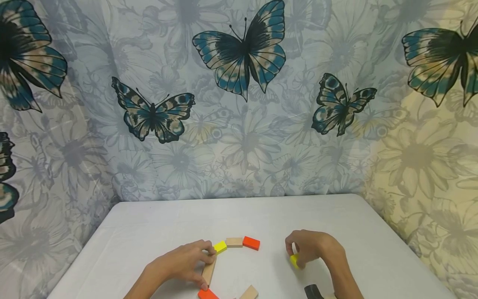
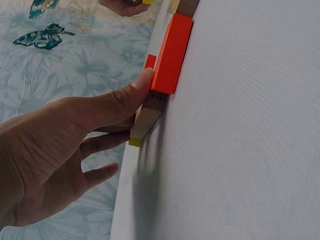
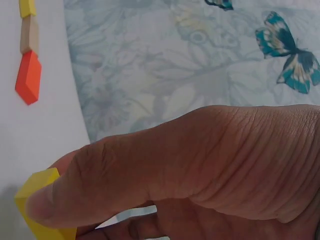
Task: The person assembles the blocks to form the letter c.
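On the left, my left hand [image 1: 183, 259] holds a plain wooden block [image 1: 208, 273] lengthwise, thumb at its near end and fingers at its far end. The thumb tip also meets the corner of a red block [image 2: 172, 55] in the left wrist view. A yellow block [image 1: 220, 247], a wooden block [image 1: 234, 242] and a red block [image 1: 251, 243] continue the curved row from the far end. Over the right side of the table, my right hand [image 1: 311, 247] pinches another yellow block [image 3: 40, 181] between thumb and fingers, apart from the row.
Another wooden block [image 1: 249, 292] lies near the bottom of the head view, on the white table [image 1: 298, 211]. A black object [image 1: 313, 291] sits beside the right forearm, partly cut off. Behind the table hangs a butterfly-print cloth [image 1: 254, 145].
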The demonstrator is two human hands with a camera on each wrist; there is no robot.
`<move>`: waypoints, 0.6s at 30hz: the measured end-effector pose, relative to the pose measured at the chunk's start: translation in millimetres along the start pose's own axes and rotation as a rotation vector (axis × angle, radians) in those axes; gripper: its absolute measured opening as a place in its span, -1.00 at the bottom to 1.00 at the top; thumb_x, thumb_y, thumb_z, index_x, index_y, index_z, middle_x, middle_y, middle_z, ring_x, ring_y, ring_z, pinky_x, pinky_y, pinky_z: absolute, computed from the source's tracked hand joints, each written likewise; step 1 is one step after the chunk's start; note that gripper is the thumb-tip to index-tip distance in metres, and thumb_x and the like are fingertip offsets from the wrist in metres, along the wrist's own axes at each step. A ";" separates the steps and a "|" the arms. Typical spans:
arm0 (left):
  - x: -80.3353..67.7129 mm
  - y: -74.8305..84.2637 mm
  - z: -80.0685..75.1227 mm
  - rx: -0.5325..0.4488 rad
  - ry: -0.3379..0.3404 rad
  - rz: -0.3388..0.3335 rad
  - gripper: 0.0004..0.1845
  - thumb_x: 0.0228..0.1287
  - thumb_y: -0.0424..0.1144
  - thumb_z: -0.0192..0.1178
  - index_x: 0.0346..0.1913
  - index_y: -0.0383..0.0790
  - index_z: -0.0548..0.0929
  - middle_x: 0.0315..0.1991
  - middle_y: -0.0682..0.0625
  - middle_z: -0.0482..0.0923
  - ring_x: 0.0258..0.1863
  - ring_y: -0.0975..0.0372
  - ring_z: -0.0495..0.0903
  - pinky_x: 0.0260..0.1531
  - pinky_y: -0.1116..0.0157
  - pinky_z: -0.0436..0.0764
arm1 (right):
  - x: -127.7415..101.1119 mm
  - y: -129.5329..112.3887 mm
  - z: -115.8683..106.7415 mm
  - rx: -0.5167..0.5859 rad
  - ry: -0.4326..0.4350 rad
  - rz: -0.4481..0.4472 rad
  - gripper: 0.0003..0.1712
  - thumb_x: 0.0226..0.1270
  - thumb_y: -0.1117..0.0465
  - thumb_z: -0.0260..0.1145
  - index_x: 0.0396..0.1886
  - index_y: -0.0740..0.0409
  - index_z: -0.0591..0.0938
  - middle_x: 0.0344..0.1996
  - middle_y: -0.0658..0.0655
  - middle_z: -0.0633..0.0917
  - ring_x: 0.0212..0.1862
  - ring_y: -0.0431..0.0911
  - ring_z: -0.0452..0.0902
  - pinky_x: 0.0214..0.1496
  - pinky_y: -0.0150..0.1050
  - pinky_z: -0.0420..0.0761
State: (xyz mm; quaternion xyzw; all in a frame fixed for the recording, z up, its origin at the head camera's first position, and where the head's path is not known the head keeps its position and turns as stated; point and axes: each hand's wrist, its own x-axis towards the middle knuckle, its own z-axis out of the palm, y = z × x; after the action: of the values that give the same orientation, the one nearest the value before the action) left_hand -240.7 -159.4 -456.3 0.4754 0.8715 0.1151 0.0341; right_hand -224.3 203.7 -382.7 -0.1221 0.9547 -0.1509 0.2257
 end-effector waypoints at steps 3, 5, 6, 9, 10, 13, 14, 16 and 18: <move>-0.5 -0.1 -0.4 -0.003 -0.001 -0.005 -0.30 -0.14 0.39 0.09 -0.03 -0.01 0.65 -0.01 0.19 0.37 0.02 0.30 0.40 0.07 0.18 0.44 | 0.1 -6.9 0.5 -0.006 0.000 -0.008 -0.65 -0.27 0.43 0.44 -0.55 -0.06 0.52 -0.51 0.01 0.49 -0.45 -0.07 0.36 -0.47 -0.18 0.36; -0.5 0.0 -0.5 0.000 0.004 0.000 -0.30 -0.15 0.39 0.09 -0.03 -0.02 0.65 -0.01 0.19 0.37 0.00 0.31 0.40 0.04 0.21 0.46 | -0.3 -11.2 0.9 -0.016 -0.001 -0.017 -0.65 -0.26 0.42 0.44 -0.54 -0.07 0.52 -0.51 0.00 0.48 -0.45 -0.07 0.36 -0.47 -0.18 0.37; -0.5 0.1 -0.4 0.002 0.008 0.004 -0.30 -0.15 0.39 0.09 -0.03 -0.02 0.65 -0.01 0.19 0.37 -0.02 0.32 0.40 0.02 0.23 0.48 | 0.0 -13.8 1.4 -0.023 -0.003 -0.025 -0.65 -0.25 0.41 0.43 -0.54 -0.07 0.52 -0.51 0.00 0.48 -0.45 -0.08 0.36 -0.47 -0.18 0.37; -0.4 0.4 -0.3 0.007 0.016 0.012 -0.30 -0.15 0.40 0.09 -0.04 -0.02 0.66 -0.02 0.19 0.37 -0.03 0.34 0.39 0.01 0.24 0.48 | 1.1 -21.3 3.0 -0.056 -0.014 -0.035 -0.66 -0.23 0.39 0.43 -0.53 -0.10 0.52 -0.52 -0.02 0.48 -0.45 -0.10 0.36 -0.46 -0.19 0.38; -0.4 0.5 -0.2 0.009 0.018 0.014 -0.30 -0.15 0.40 0.09 -0.04 -0.02 0.66 -0.02 0.19 0.37 -0.03 0.34 0.39 0.01 0.24 0.48 | 2.0 -23.9 4.2 -0.070 -0.020 -0.035 -0.66 -0.22 0.37 0.43 -0.53 -0.11 0.51 -0.51 -0.03 0.48 -0.44 -0.10 0.36 -0.46 -0.19 0.38; 0.0 0.5 -0.1 0.010 0.021 0.017 -0.30 -0.14 0.40 0.09 -0.04 -0.03 0.66 -0.02 0.19 0.37 -0.03 0.33 0.40 0.01 0.25 0.48 | 5.5 -31.7 9.0 -0.109 -0.038 -0.026 -0.67 -0.19 0.33 0.43 -0.51 -0.13 0.51 -0.51 -0.06 0.48 -0.44 -0.12 0.36 -0.45 -0.19 0.39; 0.1 0.4 0.0 0.011 0.020 0.017 -0.30 -0.14 0.40 0.09 -0.04 -0.03 0.66 -0.02 0.19 0.37 -0.03 0.33 0.40 0.01 0.26 0.48 | 7.2 -34.3 10.9 -0.121 -0.045 -0.021 -0.68 -0.18 0.32 0.43 -0.51 -0.14 0.51 -0.51 -0.06 0.48 -0.43 -0.13 0.36 -0.45 -0.19 0.39; 0.2 0.1 0.2 0.012 0.020 0.017 -0.30 -0.14 0.40 0.10 -0.05 -0.03 0.66 -0.02 0.19 0.37 -0.03 0.34 0.40 0.01 0.26 0.48 | 10.8 -39.7 15.0 -0.146 -0.057 -0.024 -0.68 -0.16 0.29 0.43 -0.50 -0.17 0.50 -0.51 -0.08 0.48 -0.43 -0.14 0.36 -0.45 -0.20 0.40; 0.3 -0.3 0.5 0.011 0.019 0.017 -0.30 -0.15 0.40 0.10 -0.06 -0.04 0.67 -0.02 0.19 0.37 -0.05 0.35 0.39 -0.02 0.30 0.49 | 13.9 -45.0 18.4 -0.173 -0.067 -0.042 -0.68 -0.15 0.29 0.43 -0.50 -0.18 0.50 -0.52 -0.10 0.47 -0.44 -0.16 0.35 -0.46 -0.22 0.40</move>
State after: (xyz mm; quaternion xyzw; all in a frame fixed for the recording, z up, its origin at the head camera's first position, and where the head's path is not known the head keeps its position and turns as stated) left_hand -240.9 -159.2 -456.9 0.4817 0.8685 0.1150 0.0223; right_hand -220.3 153.6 -388.5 -0.1663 0.9532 -0.0685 0.2431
